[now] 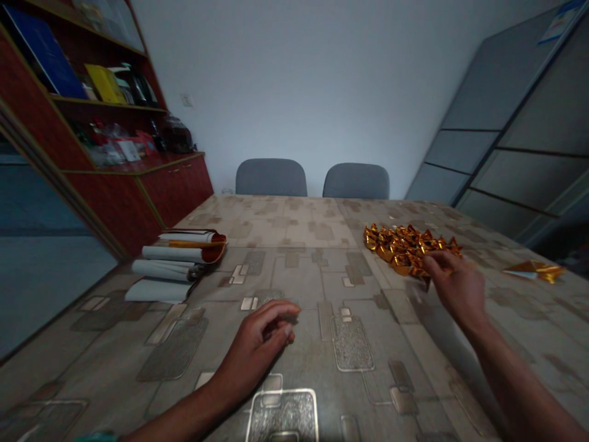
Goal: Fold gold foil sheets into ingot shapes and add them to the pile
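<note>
Only the right hand (455, 288) touches the foil pile's (405, 248) edge.

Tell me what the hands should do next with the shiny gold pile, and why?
Probably the right hand should lift one piece from the pile of gold foil pieces, because its fingers are already at the pile's edge, while the left hand sits farther away, empty.

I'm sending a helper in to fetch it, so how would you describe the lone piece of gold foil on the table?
Start at the long table with the beige patterned cover. On its right side sits a heap of folded gold foil pieces, with a right hand at its near edge. Farther right lies the gold foil piece, flatter than the heap's pieces and lying alone, apart from them.
</note>
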### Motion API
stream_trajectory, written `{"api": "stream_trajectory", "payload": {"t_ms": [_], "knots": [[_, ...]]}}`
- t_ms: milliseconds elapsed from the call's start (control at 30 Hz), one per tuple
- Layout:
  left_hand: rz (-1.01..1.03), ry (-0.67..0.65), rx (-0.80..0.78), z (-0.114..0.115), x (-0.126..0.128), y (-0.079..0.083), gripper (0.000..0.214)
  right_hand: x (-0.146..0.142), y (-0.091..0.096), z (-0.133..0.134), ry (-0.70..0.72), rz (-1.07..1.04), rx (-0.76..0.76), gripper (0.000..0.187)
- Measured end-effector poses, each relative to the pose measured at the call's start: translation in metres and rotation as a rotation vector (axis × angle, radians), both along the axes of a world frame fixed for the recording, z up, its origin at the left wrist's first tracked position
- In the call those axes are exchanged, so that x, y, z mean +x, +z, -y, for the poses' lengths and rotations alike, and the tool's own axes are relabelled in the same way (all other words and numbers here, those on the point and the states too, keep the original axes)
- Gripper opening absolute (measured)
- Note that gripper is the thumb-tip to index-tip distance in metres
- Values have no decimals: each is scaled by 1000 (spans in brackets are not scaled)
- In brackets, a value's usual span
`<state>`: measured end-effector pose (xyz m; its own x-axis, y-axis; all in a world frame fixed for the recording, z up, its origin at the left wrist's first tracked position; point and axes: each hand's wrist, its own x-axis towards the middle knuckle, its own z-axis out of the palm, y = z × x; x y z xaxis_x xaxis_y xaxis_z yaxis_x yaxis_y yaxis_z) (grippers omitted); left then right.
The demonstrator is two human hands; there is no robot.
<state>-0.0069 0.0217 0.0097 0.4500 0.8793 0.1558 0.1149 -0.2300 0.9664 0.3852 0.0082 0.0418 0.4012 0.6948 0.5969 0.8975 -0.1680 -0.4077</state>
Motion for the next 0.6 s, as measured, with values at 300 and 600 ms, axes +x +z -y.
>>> {"api": "stream_trajectory", "payload": {"t_ms": [300, 600], "knots": [[-336, 256, 529, -51, -42, 29, 25, -164, -16, -5, 676, -368, -225, 23], [-584, 579, 448, -122, -140, 91, 30, -188, -38, -1, 801, -474, -330, 26]]}}
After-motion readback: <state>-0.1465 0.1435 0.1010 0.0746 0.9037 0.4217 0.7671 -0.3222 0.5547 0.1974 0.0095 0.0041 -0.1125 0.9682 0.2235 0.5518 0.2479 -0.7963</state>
